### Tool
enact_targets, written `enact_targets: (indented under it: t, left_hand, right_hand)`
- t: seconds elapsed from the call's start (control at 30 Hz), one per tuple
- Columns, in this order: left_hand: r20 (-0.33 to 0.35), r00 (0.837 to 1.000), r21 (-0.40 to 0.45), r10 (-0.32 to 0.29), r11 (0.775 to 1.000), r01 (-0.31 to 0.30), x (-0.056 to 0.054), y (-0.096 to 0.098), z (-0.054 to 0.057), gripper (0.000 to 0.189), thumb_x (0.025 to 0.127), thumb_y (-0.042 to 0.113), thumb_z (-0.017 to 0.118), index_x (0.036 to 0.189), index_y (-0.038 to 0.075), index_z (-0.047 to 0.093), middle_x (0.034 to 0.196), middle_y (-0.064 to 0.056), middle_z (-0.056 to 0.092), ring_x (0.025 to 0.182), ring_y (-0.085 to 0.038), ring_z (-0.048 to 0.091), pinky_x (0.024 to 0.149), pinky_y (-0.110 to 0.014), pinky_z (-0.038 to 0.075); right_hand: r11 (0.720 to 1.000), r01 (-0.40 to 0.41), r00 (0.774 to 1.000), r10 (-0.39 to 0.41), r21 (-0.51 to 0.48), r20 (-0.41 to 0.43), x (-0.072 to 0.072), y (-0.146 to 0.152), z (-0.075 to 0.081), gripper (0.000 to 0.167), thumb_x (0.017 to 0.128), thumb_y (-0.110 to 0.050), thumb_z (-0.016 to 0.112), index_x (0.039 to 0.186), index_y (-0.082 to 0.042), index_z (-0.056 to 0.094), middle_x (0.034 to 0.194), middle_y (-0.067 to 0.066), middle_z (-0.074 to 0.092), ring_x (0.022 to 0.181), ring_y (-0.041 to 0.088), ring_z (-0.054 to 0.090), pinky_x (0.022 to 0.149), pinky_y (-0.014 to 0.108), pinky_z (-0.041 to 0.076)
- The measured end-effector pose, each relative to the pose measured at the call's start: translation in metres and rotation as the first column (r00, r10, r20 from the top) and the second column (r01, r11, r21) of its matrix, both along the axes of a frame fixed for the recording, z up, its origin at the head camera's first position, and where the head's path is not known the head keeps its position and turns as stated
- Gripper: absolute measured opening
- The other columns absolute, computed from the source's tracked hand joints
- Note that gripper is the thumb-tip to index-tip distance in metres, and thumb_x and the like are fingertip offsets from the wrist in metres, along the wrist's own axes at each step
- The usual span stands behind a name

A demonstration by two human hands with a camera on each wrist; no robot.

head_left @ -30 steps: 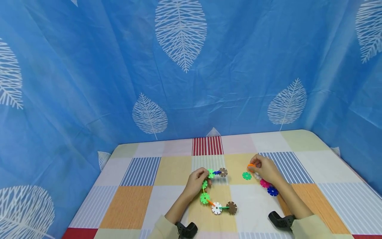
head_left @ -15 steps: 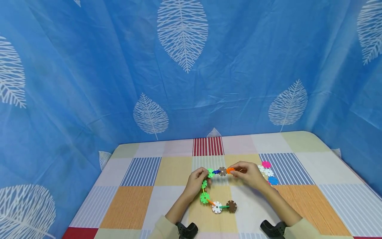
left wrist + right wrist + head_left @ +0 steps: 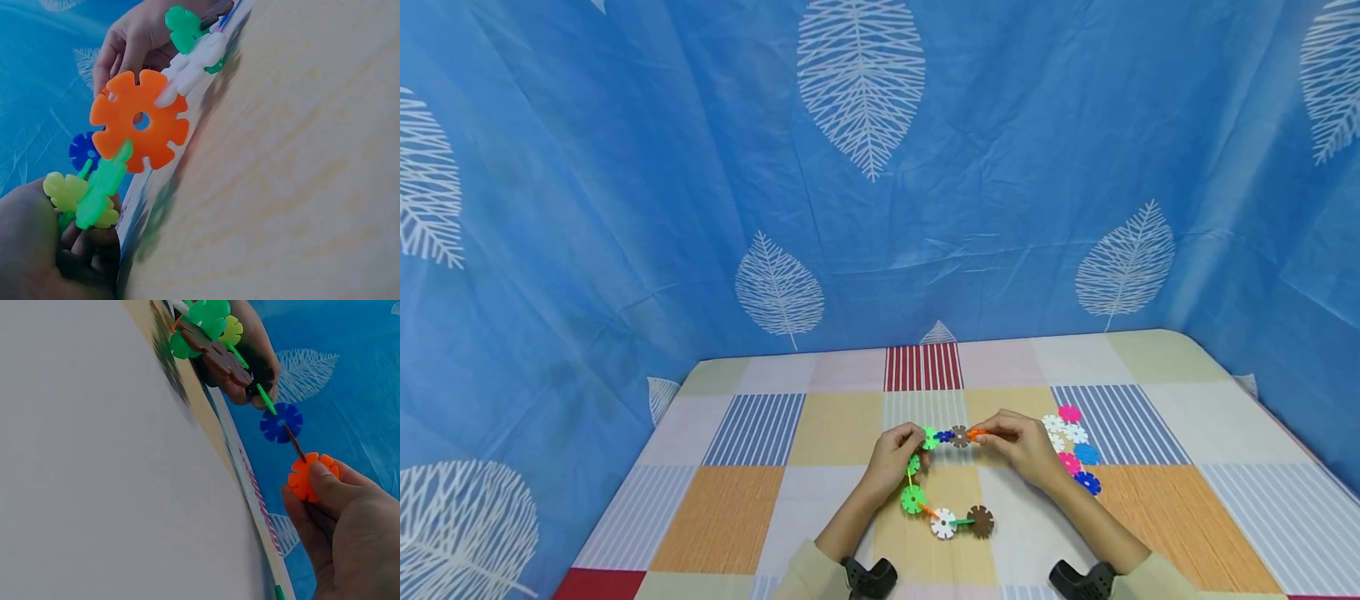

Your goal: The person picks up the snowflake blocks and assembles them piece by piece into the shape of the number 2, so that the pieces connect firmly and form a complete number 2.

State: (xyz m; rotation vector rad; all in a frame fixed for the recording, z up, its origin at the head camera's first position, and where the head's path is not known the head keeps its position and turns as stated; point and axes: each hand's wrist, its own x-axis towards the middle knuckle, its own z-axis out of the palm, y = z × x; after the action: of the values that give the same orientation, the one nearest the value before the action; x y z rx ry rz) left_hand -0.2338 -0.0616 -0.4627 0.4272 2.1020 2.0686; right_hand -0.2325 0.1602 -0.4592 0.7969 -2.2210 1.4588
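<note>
My left hand (image 3: 895, 458) grips a curved chain of slotted plastic snowflake discs by its light green and yellow part. From there the upper arm of the chain runs right through a dark blue disc (image 3: 275, 428) to a brown disc (image 3: 959, 437). My right hand (image 3: 1018, 442) pinches an orange disc (image 3: 303, 481) between thumb and fingers, its edge meeting the brown disc's edge. The lower arm holds a green disc (image 3: 913, 499), another orange disc (image 3: 125, 106), a white disc (image 3: 943, 524) and a second brown disc (image 3: 981, 522) at its end.
Loose snowflake discs lie right of my right hand: several white ones (image 3: 1077, 433), pink ones (image 3: 1070, 413), a light blue one (image 3: 1086, 454) and a dark blue one (image 3: 1087, 483). A checked cloth (image 3: 842, 429) covers the table, with a blue leaf-print curtain (image 3: 985, 208) behind it.
My right hand has carried the orange disc left from the loose discs to the brown disc at the chain's upper end. My left hand has kept its grip in place.
</note>
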Motion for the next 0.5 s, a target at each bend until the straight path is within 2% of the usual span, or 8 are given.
enact_targets:
  t: [0.2, 0.27, 0.5]
  left_hand:
    - [-0.04, 0.999, -0.046, 0.009, 0.999, -0.011, 0.001, 0.0, 0.001, 0.021, 0.095, 0.001, 0.043, 0.089, -0.015, 0.055, 0.07, -0.036, 0.054, 0.039, -0.011, 0.045, 0.039, -0.019, 0.043]
    - [-0.05, 0.999, -0.05, 0.01, 0.999, -0.012, 0.0, 0.0, 0.0, 0.02, 0.095, 0.001, 0.043, 0.088, -0.014, 0.055, 0.069, -0.037, 0.053, 0.038, -0.01, 0.045, 0.038, -0.019, 0.042]
    - [-0.005, 1.0, -0.042, -0.03, 0.999, 0.029, -0.013, -0.002, -0.023, 0.022, 0.096, 0.006, 0.045, 0.086, -0.009, 0.057, 0.063, -0.025, 0.057, 0.038, -0.011, 0.047, 0.039, -0.022, 0.044]
  right_hand:
    - [1.0, -0.029, 0.999, 0.028, -0.014, -0.042, 0.003, -0.002, -0.003, 0.015, 0.073, 0.012, 0.069, 0.086, 0.003, 0.069, 0.077, 0.011, 0.064, 0.068, 0.021, 0.062, 0.061, 0.023, 0.053]
    - [1.0, -0.028, 0.997, 0.027, -0.012, -0.07, 0.004, -0.003, -0.003, 0.016, 0.072, 0.013, 0.069, 0.086, 0.003, 0.069, 0.076, 0.011, 0.064, 0.067, 0.021, 0.061, 0.06, 0.024, 0.052]
    - [1.0, -0.012, 0.996, 0.01, -0.02, -0.091, 0.004, -0.003, -0.004, 0.018, 0.073, 0.013, 0.068, 0.086, 0.002, 0.069, 0.076, 0.011, 0.063, 0.067, 0.022, 0.061, 0.06, 0.025, 0.052]
